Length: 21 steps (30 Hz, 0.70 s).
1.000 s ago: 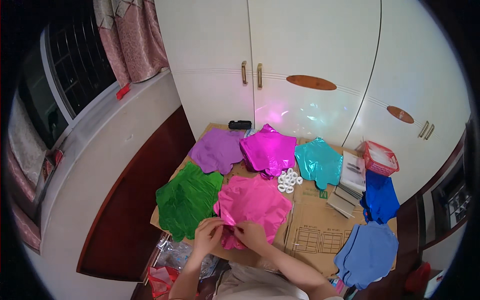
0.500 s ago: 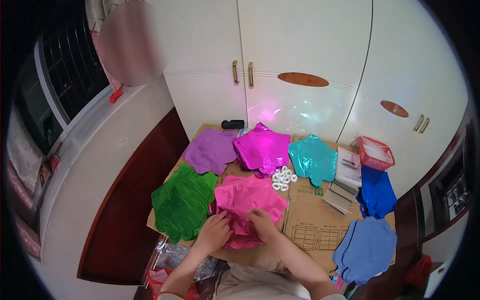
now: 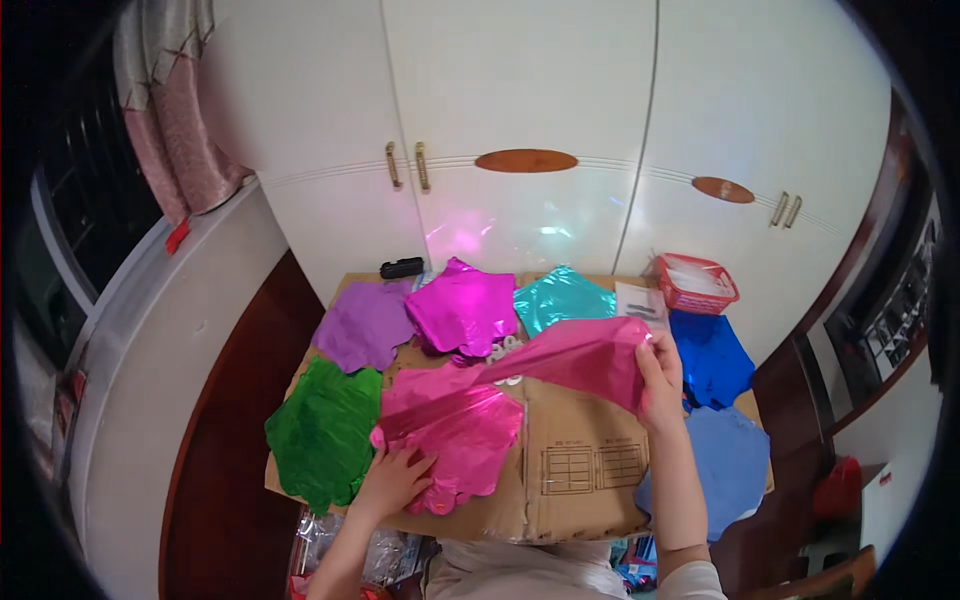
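Observation:
My right hand (image 3: 660, 385) is closed on one end of a pink foil balloon (image 3: 590, 360), uninflated, and holds it up at the right. The balloon stretches in a folded band back to the left, over the stack of flat pink foil balloons (image 3: 475, 435). My left hand (image 3: 397, 484) lies on the lower left of that stack with its fingers spread. Left of it are green foil balloons (image 3: 325, 435). Small white rings (image 3: 508, 347) show partly behind the raised balloon.
Cardboard (image 3: 580, 425) covers the table. Purple (image 3: 363, 325), magenta (image 3: 463, 308), teal (image 3: 565, 298), dark blue (image 3: 712, 360) and light blue (image 3: 725, 455) star-shaped balloons surround it. A red basket (image 3: 697, 300) and a black case (image 3: 402, 268) sit at the back, before white cabinets (image 3: 530, 80).
My right hand has moved right and up from the pink stack, drawing one balloon out across the cardboard. My left hand stays on the stack, now spread. The view has shifted right.

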Each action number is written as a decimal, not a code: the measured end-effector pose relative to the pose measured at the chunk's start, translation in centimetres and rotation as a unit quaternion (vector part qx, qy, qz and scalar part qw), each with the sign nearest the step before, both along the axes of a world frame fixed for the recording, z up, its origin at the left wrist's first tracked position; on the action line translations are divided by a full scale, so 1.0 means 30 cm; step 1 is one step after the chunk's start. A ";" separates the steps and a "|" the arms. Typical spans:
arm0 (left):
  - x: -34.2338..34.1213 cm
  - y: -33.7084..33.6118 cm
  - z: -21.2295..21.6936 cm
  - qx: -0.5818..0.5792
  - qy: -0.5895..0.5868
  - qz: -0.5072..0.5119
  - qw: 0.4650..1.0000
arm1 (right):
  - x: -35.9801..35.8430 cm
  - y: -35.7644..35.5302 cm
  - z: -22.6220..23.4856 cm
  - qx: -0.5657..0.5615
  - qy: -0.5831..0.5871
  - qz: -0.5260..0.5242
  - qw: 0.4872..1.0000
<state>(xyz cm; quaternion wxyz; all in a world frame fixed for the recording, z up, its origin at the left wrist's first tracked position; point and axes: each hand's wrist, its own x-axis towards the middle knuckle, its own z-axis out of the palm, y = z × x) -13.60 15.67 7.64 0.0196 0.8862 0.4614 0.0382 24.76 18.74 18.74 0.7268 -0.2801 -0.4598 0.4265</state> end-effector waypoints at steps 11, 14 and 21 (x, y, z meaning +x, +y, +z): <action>0.050 0.031 0.125 -0.041 0.001 0.025 0.999 | -0.024 -0.337 0.023 0.146 -0.590 0.040 0.793; 0.132 0.055 0.124 0.022 -0.060 0.005 0.998 | -0.104 -0.386 -0.221 0.100 -0.686 0.055 0.719; 0.500 0.002 0.046 0.000 -0.166 -0.254 0.953 | -0.203 -0.458 -0.475 0.044 -0.689 0.022 0.723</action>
